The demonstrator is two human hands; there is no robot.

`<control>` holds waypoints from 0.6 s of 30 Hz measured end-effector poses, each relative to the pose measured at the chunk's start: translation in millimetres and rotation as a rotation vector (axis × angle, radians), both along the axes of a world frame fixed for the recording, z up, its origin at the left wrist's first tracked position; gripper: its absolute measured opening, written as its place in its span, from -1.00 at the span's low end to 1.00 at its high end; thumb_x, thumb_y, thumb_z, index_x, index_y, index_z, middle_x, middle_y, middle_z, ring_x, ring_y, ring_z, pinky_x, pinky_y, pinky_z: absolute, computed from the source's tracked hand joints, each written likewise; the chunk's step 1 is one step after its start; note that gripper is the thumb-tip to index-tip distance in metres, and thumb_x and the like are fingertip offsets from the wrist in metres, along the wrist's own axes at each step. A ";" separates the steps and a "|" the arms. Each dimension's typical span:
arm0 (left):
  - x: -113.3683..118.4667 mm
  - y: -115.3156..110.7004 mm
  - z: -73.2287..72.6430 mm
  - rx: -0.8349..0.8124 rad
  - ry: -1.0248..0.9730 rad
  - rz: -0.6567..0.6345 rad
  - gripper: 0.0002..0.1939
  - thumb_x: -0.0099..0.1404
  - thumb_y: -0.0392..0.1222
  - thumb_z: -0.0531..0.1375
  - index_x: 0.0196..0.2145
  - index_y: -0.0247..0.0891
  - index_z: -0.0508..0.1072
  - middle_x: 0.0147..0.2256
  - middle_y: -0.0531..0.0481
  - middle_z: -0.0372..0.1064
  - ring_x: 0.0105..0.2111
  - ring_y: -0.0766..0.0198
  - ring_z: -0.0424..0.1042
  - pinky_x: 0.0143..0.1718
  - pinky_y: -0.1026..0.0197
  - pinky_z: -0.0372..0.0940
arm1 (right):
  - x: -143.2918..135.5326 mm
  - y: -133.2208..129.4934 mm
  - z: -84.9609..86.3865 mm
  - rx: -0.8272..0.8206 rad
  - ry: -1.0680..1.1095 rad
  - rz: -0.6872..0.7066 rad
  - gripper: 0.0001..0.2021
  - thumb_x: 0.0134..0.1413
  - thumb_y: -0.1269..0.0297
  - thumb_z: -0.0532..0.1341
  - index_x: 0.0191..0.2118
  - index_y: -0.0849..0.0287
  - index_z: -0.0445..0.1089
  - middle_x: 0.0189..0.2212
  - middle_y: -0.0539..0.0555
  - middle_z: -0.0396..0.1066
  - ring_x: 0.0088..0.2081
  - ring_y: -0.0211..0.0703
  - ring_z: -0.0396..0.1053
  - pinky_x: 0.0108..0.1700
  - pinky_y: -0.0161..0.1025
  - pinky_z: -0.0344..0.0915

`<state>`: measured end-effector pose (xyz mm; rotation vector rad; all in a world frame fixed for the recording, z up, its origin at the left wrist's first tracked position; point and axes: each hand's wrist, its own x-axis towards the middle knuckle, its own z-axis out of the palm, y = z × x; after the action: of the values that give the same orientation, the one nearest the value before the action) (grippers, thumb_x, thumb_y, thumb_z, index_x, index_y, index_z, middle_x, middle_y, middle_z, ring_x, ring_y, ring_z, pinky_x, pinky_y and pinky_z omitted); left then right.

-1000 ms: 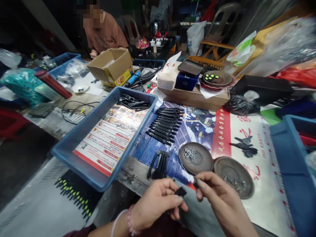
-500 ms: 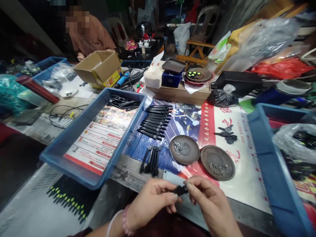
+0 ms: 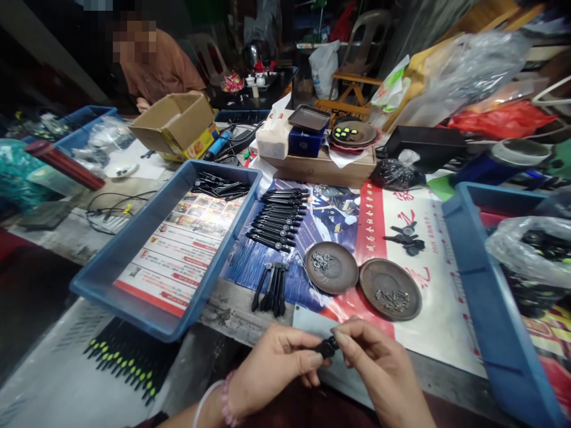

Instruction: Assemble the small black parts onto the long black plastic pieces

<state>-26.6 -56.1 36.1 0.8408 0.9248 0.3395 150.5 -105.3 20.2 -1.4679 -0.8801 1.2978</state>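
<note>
My left hand [image 3: 276,365] pinches a small black part [image 3: 327,347] between thumb and fingers, low in the middle of the view. At the part's right end are the closed thumb and fingertips of my right hand [image 3: 375,356]. Just beyond lie two round brown dishes: the left dish [image 3: 332,282] holds small round metal pieces, the right dish [image 3: 379,309] small thin metal pieces. Several slim black pieces [image 3: 272,288] lie side by side to the left, with a longer row of black pieces [image 3: 279,217] behind them.
A blue tray [image 3: 84,285] with printed paper and black pieces stands left; another blue bin [image 3: 495,333] stands right. Black parts [image 3: 405,238] lie on the poster. Behind are an open cardboard box [image 3: 172,128], a wooden box [image 3: 312,171] and a seated person [image 3: 160,65].
Both hands keep their grip on the black part, which is turned slightly and shows more of its body. The whole view has shifted a little.
</note>
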 end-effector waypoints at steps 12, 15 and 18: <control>1.7 -7.3 -3.9 0.048 0.091 -0.015 -0.79 0.16 -0.16 0.28 -0.29 -0.30 0.65 -0.50 -0.03 0.48 -0.49 0.30 0.41 -0.38 0.29 0.29 | -10.1 -14.9 -7.5 -0.134 0.113 -0.103 -0.68 0.00 0.00 0.38 -0.49 0.17 0.45 -0.63 -0.06 0.31 -0.58 -0.28 0.26 -0.50 -0.37 0.26; 2.9 -8.2 0.1 0.094 0.120 -0.020 -0.78 0.18 -0.17 0.26 -0.28 -0.30 0.65 -0.42 -0.08 0.53 -0.42 0.26 0.45 -0.31 0.27 0.30 | -12.9 -20.7 -6.1 -0.108 -0.014 -0.087 -0.66 0.04 -0.03 0.35 -0.49 0.16 0.48 -0.62 -0.02 0.34 -0.55 -0.23 0.31 -0.49 -0.35 0.30; 2.9 -7.9 -1.4 0.047 0.099 -0.012 -0.77 0.18 -0.18 0.26 -0.26 -0.32 0.64 -0.42 -0.09 0.54 -0.42 0.25 0.47 -0.33 0.28 0.30 | -14.9 -20.0 -8.0 -0.125 0.074 -0.088 -0.65 -0.03 -0.02 0.39 -0.52 0.17 0.46 -0.65 -0.03 0.34 -0.58 -0.25 0.30 -0.51 -0.35 0.28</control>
<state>-23.7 -64.0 34.7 0.9126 1.0064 0.3127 135.5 -125.3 12.2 -1.5281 -0.6888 1.3525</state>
